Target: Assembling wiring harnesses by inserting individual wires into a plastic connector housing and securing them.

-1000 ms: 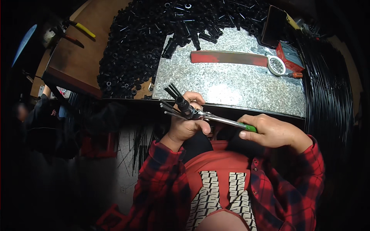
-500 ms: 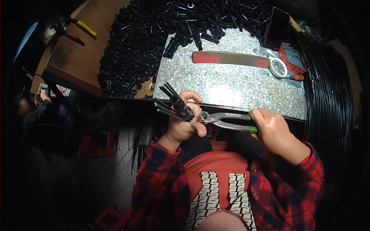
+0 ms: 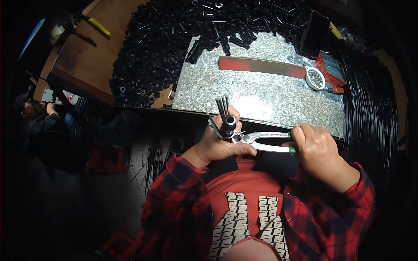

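My left hand [image 3: 216, 145] is closed around a black tubular part [image 3: 229, 125] with several thin dark rods [image 3: 222, 105] fanning out of it. The tube's round open end faces up. My right hand [image 3: 317, 142] grips the green handles of metal pliers [image 3: 257, 139]. Their jaws meet the tube's lower side beside my left thumb, where a short thin wire end seems to stick out. What the jaws bite on is too small to tell. Both hands are in front of the table's near edge, above my lap.
A speckled stone slab [image 3: 270, 98] carries a long red-brown strip [image 3: 261, 66], a white cup [image 3: 315, 78] of small bits and an orange-handled tool [image 3: 334, 90]. Black parts [image 3: 152, 52] heap behind. Long black rods [image 3: 370, 100] hang at right; another person [image 3: 41, 113] sits far left.
The tube and rods have swung upright and slightly right, its open end now facing up. The pliers have moved a little right, their handles slightly further apart.
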Demonstrator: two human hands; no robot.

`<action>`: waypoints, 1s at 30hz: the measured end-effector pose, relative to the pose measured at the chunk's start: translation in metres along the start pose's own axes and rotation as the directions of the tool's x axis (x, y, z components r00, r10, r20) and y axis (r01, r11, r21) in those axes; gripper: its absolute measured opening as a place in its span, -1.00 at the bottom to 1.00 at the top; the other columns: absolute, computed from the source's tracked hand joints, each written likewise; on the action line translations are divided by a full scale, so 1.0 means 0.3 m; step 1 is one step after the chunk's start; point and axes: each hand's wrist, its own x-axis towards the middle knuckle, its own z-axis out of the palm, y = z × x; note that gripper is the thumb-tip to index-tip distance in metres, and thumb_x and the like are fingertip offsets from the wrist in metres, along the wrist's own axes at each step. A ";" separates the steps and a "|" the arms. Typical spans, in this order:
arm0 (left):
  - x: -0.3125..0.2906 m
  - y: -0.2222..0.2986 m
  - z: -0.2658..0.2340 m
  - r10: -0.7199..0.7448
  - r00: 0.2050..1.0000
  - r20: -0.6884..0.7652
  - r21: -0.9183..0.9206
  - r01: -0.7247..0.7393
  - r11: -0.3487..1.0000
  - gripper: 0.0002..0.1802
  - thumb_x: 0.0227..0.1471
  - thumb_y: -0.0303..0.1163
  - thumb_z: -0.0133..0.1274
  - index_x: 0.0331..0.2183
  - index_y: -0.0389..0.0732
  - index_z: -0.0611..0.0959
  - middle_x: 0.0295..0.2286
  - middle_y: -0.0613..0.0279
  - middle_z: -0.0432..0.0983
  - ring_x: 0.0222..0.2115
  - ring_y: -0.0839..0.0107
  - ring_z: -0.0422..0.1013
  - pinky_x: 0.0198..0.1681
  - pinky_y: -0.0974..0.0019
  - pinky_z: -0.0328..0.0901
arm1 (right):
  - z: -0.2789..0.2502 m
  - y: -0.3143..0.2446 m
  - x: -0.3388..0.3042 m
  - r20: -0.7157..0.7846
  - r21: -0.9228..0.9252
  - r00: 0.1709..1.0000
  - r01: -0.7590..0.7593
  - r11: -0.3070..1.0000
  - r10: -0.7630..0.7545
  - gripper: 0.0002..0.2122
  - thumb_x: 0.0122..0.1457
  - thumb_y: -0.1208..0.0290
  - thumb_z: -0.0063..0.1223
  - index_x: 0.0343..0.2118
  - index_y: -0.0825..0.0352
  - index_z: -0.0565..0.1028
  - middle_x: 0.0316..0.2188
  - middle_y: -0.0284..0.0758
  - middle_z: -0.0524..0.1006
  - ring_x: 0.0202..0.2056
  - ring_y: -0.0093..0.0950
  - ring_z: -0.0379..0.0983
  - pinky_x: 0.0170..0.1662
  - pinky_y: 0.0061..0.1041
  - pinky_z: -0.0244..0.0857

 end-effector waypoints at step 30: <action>-0.091 0.027 -0.040 0.177 0.951 -0.253 -0.167 -0.223 0.960 -0.18 -0.44 0.14 0.38 -0.34 -0.11 0.23 -0.59 0.46 0.18 -0.60 0.63 0.13 -0.53 0.53 0.09 | 0.055 -0.056 0.052 -0.396 0.190 0.918 0.066 0.980 0.015 -0.69 -0.20 0.65 0.23 -0.39 0.39 0.32 -0.25 -0.04 0.38 -0.31 -0.10 0.35 -0.27 -0.25 0.25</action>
